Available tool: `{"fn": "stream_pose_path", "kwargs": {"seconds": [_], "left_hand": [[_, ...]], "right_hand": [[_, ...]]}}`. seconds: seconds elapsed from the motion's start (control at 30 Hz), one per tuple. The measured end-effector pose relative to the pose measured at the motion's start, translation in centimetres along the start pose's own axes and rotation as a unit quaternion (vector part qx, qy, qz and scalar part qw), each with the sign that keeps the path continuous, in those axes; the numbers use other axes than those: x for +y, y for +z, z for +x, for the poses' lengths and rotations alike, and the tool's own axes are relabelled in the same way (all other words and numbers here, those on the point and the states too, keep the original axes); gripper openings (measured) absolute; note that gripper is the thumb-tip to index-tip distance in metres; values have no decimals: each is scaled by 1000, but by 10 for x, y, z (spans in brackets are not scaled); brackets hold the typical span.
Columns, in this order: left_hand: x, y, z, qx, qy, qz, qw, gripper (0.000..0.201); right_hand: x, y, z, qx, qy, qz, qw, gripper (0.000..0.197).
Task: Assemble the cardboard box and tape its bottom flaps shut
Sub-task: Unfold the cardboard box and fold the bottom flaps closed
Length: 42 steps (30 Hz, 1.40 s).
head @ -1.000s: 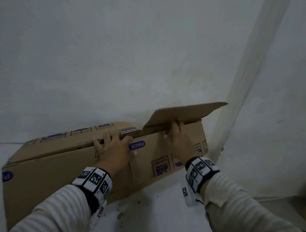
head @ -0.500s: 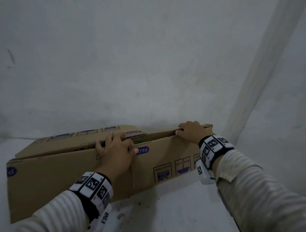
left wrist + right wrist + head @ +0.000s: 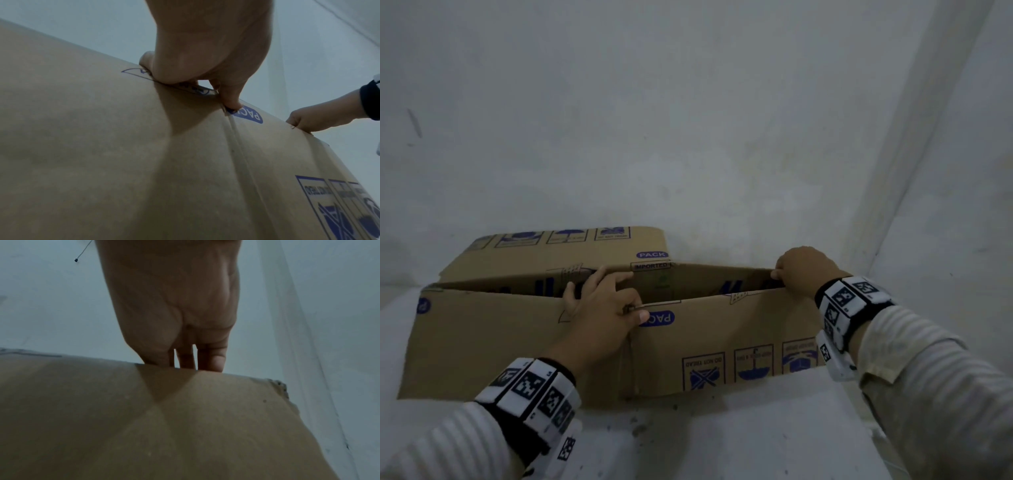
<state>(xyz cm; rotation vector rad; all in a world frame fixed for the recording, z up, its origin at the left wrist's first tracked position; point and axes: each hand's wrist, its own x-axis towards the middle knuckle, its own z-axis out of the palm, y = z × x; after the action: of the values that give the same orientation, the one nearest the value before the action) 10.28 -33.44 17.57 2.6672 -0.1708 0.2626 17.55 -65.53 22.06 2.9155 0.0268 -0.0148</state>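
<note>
A brown cardboard box (image 3: 482, 342) with blue print stands half-flattened on its long edge against the wall, its top edges parted into a narrow gap. My left hand (image 3: 602, 308) grips the near panel's top edge at the middle fold, fingers hooked inside and thumb on the "PACK" label (image 3: 249, 116). My right hand (image 3: 796, 270) grips the top edge near the box's right end, fingers curled over it (image 3: 185, 360). The rear panel (image 3: 571, 253) leans back toward the wall. The box's bottom is hidden.
A pale wall (image 3: 688, 120) rises directly behind the box. A vertical corner or pipe (image 3: 914, 137) runs up at the right. The light floor (image 3: 688, 438) in front of the box carries small dark specks.
The raised right flap has come down level with the top edge. My right hand moved right to the box's end, and the near panel has been pulled toward me, widening the gap.
</note>
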Motion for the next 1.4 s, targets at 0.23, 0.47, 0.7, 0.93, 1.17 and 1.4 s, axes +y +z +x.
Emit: {"fn": "stream_pose_path", "kwargs": {"seconds": [0.23, 0.47, 0.7, 0.93, 1.17, 1.4], "left_hand": [[-22, -17, -16, -31, -1, -23, 999, 23], [-66, -31, -25, -46, 14, -51, 998, 27], [-105, -56, -37, -53, 71, -86, 992, 28], [-140, -65, -52, -46, 43, -132, 989, 9], [-134, -57, -66, -68, 36, -183, 980, 7], [-138, -66, -80, -17, 42, -203, 978, 9]], "right_hand": [[-10, -8, -18, -31, 30, 20, 999, 44], [-21, -5, -62, -106, 52, -80, 990, 30], [-56, -9, -102, -66, 107, -18, 992, 44], [-92, -16, -140, -96, 110, -2, 989, 34], [-107, 2, -170, -24, 188, 77, 979, 32], [-116, 4, -185, 68, 215, 130, 966, 22]]}}
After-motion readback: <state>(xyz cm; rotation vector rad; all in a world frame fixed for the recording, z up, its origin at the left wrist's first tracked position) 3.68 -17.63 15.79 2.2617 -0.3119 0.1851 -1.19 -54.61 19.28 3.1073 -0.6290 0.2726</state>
